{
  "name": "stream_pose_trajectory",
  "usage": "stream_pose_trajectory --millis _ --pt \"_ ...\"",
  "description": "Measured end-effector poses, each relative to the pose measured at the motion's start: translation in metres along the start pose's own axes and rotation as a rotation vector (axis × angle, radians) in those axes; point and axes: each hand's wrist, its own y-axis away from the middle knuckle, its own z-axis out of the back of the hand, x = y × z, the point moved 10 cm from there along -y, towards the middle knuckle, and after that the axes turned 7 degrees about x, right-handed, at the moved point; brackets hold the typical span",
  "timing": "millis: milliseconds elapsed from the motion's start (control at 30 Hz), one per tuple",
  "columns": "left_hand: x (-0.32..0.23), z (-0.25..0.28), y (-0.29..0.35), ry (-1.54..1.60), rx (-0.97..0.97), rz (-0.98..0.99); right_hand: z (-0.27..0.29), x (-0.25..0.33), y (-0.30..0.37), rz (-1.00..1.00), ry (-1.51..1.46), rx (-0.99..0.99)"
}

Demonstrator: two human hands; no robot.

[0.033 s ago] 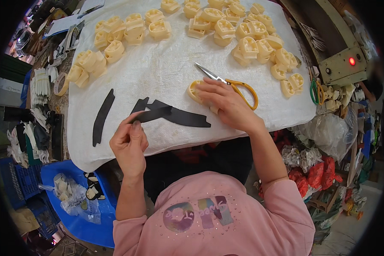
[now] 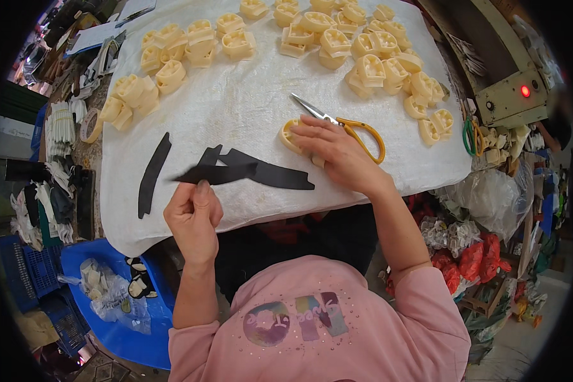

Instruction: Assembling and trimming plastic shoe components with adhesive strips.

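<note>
My left hand point(image 2: 196, 216) pinches a narrow black strip point(image 2: 219, 172) between thumb and fingers, over the white cloth. Under its right end lies a wider black strip point(image 2: 277, 176), with another black end point(image 2: 209, 156) showing just behind. A separate curved black strip point(image 2: 154, 175) lies farther left. My right hand point(image 2: 334, 151) is laid over a cream moulded piece point(image 2: 288, 135), its fingers across the top; my palm hides much of the piece. Scissors with yellow handles point(image 2: 381, 145) lie just beyond and beside that hand, blades pointing far left.
Many cream moulded pieces point(image 2: 369, 70) stand in clusters along the far part of the white cloth point(image 2: 235, 102). A blue tub point(image 2: 108, 347) with plastic bags sits low at left. Green-handled scissors point(image 2: 470, 137) hang by the right edge, near a machine with a red light point(image 2: 525, 91).
The black strip in my left hand has swung, its left end now reaching out past my fingertips. My right hand stays almost still on the cream piece.
</note>
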Motion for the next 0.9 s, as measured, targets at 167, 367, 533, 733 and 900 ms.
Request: stream_pose_trajectory --millis 167,367,533,733,900 --pt "-0.011 -0.018 -0.003 0.221 0.045 -0.029 -0.005 -0.019 -0.010 -0.076 -0.127 0.022" --pt "0.002 -0.006 -0.008 0.085 -0.093 0.003 0.001 -0.052 -0.011 -0.258 -0.226 -0.166" --pt "0.018 -0.029 -0.005 0.646 0.002 0.189 0.001 -0.027 -0.030 -0.142 -0.175 -0.071" --pt "0.035 -0.053 0.003 0.958 0.143 0.210 -0.003 -0.034 -0.050 -0.154 -0.076 -0.208" --pt "0.029 -0.067 0.005 1.069 0.102 0.233 -0.006 -0.048 -0.063 -0.152 -0.144 -0.237"
